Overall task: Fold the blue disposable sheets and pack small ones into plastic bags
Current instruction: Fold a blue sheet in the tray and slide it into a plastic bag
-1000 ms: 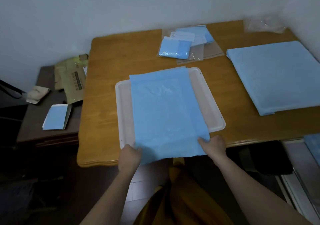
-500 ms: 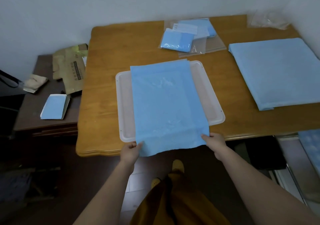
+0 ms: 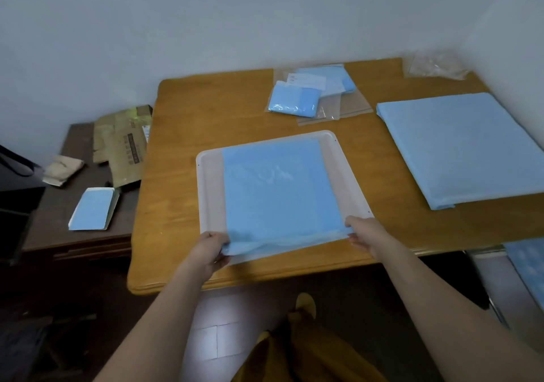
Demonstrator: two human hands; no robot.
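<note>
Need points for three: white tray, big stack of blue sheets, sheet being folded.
white tray [image 3: 210, 193], head view, bare left floor of the tray.
stack of blue sheets [image 3: 459, 146], head view, middle of the top sheet.
sheet being folded [image 3: 279, 187], head view, flat centre of the sheet.

Both bare forearms extended forward, converging slightly. Left hand [image 3: 209, 249] fingers curled, pinching near-left corner of blue sheet [image 3: 279, 187]. Right hand [image 3: 365, 234] pinching near-right corner, thumb on top.
</note>
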